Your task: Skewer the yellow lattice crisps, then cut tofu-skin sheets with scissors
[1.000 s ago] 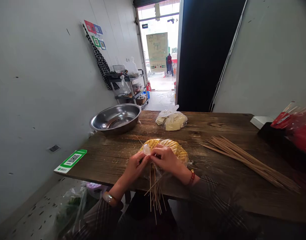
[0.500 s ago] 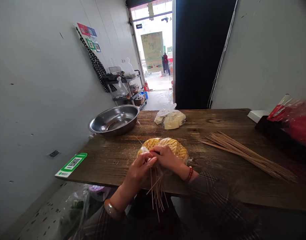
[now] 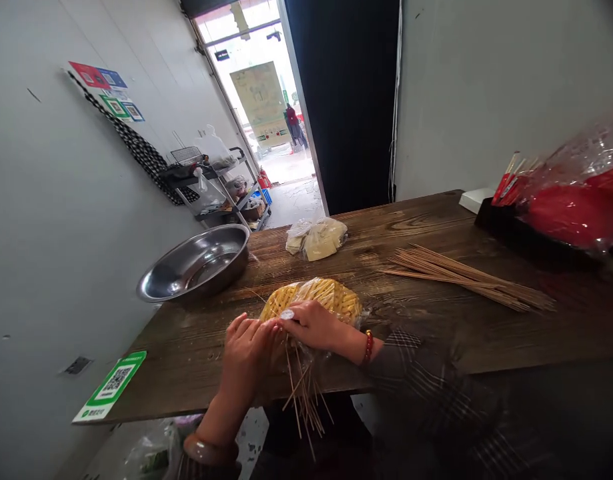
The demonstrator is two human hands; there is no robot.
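A clear plastic bag of yellow, ridged food pieces (image 3: 336, 297) lies at the table's near edge. Thin sticks (image 3: 306, 400) poke out of its mouth and hang over the edge toward me. My left hand (image 3: 249, 343) is closed at the bag's mouth, its fingertips meeting those of the other hand. From the right, my right hand (image 3: 313, 325) reaches across the front of the bag, its fingers closed on the gathered plastic, with a whitish bit showing by the thumb. What lies between the fingertips is partly hidden.
A steel basin (image 3: 196, 263) stands at the left of the wooden table (image 3: 186, 360). Behind is a tied bag of pale sheets (image 3: 319, 239). Loose skewers (image 3: 466, 277) lie right, near a black box with red packaging (image 3: 561, 217). A green code card (image 3: 111, 387) sits at the left corner.
The view has tilted and turned right. My left hand has turned more upright, its fingers drawn together at the bag's mouth. The right hand stays at the bag.
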